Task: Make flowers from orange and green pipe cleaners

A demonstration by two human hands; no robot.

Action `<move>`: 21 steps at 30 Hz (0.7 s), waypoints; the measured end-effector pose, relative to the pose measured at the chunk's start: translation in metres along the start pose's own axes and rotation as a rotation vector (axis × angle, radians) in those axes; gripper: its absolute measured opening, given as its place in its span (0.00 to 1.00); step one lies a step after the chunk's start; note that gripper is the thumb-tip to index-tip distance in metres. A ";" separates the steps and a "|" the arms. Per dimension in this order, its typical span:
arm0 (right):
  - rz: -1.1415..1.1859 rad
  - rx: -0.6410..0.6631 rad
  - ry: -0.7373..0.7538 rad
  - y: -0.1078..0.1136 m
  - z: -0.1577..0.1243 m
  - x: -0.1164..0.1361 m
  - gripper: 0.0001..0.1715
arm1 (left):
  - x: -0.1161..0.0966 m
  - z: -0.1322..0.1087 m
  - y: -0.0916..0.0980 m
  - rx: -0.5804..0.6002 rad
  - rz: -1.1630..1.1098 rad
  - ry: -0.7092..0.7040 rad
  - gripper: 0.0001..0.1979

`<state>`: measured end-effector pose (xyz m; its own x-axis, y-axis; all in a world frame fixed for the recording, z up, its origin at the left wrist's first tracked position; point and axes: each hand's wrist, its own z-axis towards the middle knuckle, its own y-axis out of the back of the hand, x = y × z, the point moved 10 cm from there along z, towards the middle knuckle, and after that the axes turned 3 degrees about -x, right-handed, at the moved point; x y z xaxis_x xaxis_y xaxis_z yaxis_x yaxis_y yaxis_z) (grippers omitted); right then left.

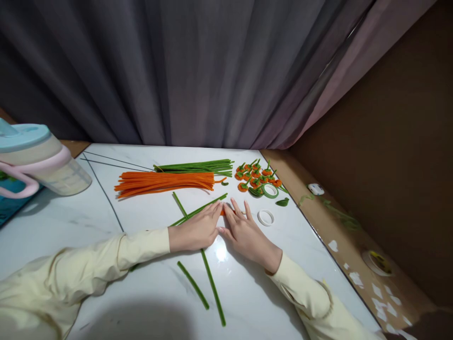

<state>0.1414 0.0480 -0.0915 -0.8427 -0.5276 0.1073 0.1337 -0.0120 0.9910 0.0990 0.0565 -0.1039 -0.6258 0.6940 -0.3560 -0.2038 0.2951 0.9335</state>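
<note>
Both my hands meet over a small orange pipe-cleaner piece [222, 213] on the white tabletop, mostly covered by my fingers. My left hand [198, 230] has its fingers pressed together, tips closed at the piece's left end. Across the orange piece lie the outstretched, spread fingers of my right hand [247, 233]. Green pipe cleaners [209, 274] cross beneath and beside my left hand, and a shorter green length [193, 285] lies nearer me. Just right of my right hand is a white tape ring [265, 217].
Behind my hands lie an orange pipe-cleaner bundle [166, 182] and a green bundle [198, 166]. Several small orange-and-green pieces [255, 182] sit by a green tape roll [270, 191]. A handled tumbler [67, 172] stands left; paper scraps [378, 302] lie right.
</note>
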 end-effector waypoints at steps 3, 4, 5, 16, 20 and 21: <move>-0.019 -0.015 0.000 -0.001 0.003 -0.002 0.33 | -0.002 0.005 0.000 -0.017 0.068 -0.018 0.29; -0.027 -0.015 0.003 -0.001 0.003 -0.002 0.33 | -0.002 0.007 0.000 -0.021 0.090 -0.015 0.29; -0.034 -0.015 0.006 -0.001 0.003 -0.001 0.33 | -0.002 0.008 0.000 -0.026 0.107 -0.007 0.29; -0.046 0.046 0.013 -0.005 -0.016 0.011 0.32 | -0.019 -0.009 -0.017 -0.154 0.195 -0.064 0.30; -0.002 0.063 0.021 -0.005 -0.021 0.011 0.30 | -0.025 -0.015 -0.018 -0.193 0.210 -0.087 0.29; 0.004 0.060 0.024 -0.004 -0.020 0.010 0.30 | -0.024 -0.014 -0.017 -0.195 0.204 -0.083 0.29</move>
<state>0.1431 0.0261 -0.0964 -0.8292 -0.5480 0.1099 0.1050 0.0405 0.9937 0.1073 0.0258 -0.1103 -0.6064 0.7799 -0.1552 -0.2260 0.0181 0.9739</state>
